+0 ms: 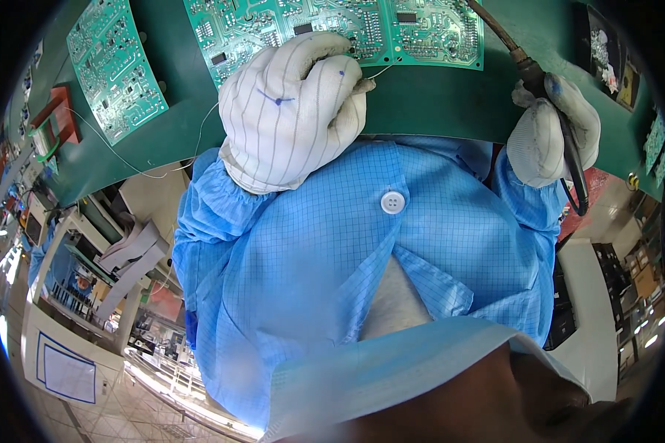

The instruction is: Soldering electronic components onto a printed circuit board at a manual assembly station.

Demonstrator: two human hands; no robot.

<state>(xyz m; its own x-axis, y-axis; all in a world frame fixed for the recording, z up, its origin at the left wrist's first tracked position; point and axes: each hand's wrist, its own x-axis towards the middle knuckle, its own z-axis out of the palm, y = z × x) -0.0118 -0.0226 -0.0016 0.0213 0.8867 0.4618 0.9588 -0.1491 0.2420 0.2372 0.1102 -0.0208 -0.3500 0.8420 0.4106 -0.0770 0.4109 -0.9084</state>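
Right grip (550,136) around soldering iron (529,68), left grip (295,111) closed on wire (383,71) by circuit boards (437,31)

1. Cut off by the top edge: wide circuit board (440,33), narrow board (118,74), tip of soldering iron (528,66).
2. Hidden behind the gloved left grip (292,111): part of thin wire (202,133) and wide circuit board.
3. Blurred in patches: blue smock (292,284).

Two gloved hands (292,114) (536,140), one left, one right; one soldering iron (530,71); two green circuit-board panels (114,70) (366,29), one left, one far; one wire spool (44,140); one button (392,202).
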